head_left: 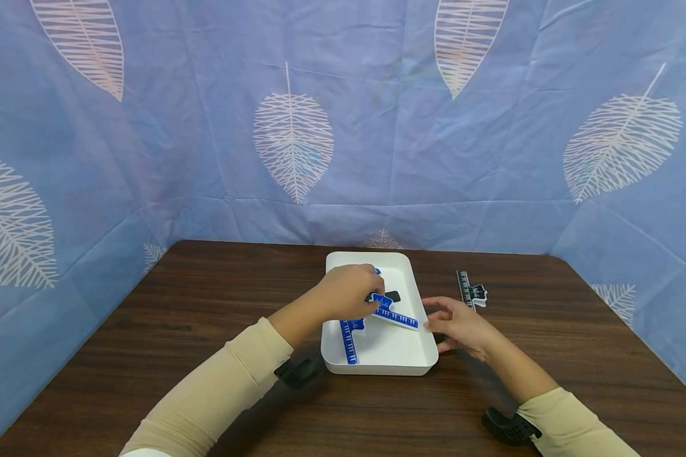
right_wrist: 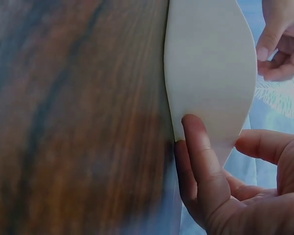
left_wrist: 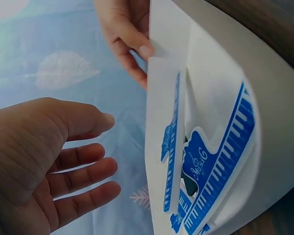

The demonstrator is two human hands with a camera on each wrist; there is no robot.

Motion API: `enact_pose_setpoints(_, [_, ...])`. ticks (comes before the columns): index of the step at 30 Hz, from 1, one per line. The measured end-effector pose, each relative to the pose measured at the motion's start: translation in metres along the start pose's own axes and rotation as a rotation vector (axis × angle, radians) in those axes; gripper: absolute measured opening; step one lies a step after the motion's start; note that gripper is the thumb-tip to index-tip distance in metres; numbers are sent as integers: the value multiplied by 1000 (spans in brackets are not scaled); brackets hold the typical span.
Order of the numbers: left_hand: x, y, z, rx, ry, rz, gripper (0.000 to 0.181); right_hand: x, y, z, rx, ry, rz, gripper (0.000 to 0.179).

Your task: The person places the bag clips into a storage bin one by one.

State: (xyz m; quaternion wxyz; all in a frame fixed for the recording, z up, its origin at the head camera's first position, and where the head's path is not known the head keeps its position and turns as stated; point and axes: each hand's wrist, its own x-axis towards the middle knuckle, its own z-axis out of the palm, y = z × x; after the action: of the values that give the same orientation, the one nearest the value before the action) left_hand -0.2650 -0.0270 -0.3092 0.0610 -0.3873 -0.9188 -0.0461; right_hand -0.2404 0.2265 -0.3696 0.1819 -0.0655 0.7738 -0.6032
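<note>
A white tray [head_left: 417, 358] holds several blue-and-white clips with a piano-key print. My left hand [head_left: 349, 293] hovers over it, fingers loosely bent. In the left wrist view a gap separates the left hand [left_wrist: 63, 161] from the clips, with nothing between thumb and fingers. Nearest its fingertips is one blue clip [head_left: 399, 318], slanting across the tray; another blue clip [head_left: 350, 346] lies at the near left, and a black clip [head_left: 396, 296] shows partly behind. My right hand [head_left: 463, 327] touches the tray's right side, its fingertips against the outer wall [right_wrist: 210, 58].
A black-and-white clip [head_left: 471, 291] lies on the brown wooden table [head_left: 234, 279], right of the tray. Blue cloth [head_left: 377, 146] with white leaf prints hangs behind the table and along its sides.
</note>
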Motion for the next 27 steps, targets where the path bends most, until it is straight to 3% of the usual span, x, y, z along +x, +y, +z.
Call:
enact_pose_setpoints(7, [-20,-2,2,-52,48,-76,23,-3,0,0,-2,7,10,57])
enact_pose_setpoints(15, [-40,-9,7,-43,115,-99,20,-9,-2,-3,-58,-14,-18,49])
enact_pose_setpoints(21, [-52,-15,8,-62,161,-136,20,-15,-7,-6,-154,-7,-46,47])
enact_pose_setpoints(27, [-64,-22,6,-44,250,-144,16,-22,-13,-7,-266,9,-80,42])
